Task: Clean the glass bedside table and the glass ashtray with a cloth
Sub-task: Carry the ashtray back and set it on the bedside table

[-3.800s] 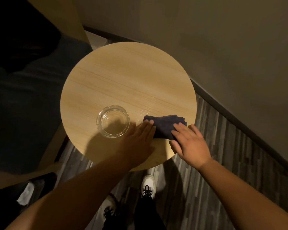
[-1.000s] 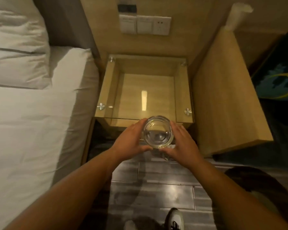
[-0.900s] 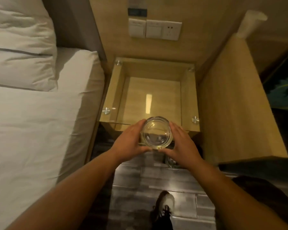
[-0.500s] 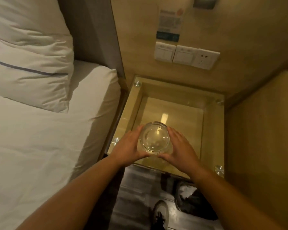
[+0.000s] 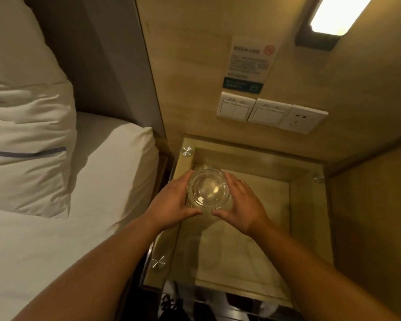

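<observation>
A round clear glass ashtray [image 5: 208, 187] is held between both hands over the far left part of the glass bedside table [image 5: 310, 232]. My left hand [image 5: 171, 202] cups its left side and my right hand [image 5: 241, 205] cups its right side. The table has a clear glass top on metal studs over a wooden frame, with a wooden shelf showing through below. I cannot tell whether the ashtray touches the glass. No cloth is in view.
A bed with a white sheet [image 5: 56, 239] and pillows [image 5: 26, 144] lies to the left. A wooden wall panel behind the table carries switches and a socket [image 5: 271, 112], a notice [image 5: 250, 63] and a lit lamp [image 5: 333, 15]. A wooden side panel [image 5: 375, 228] stands right.
I have left the round wooden table and the dark cloth, carried the ashtray in both hands to the bedside table, and moved it forward over the glass top.
</observation>
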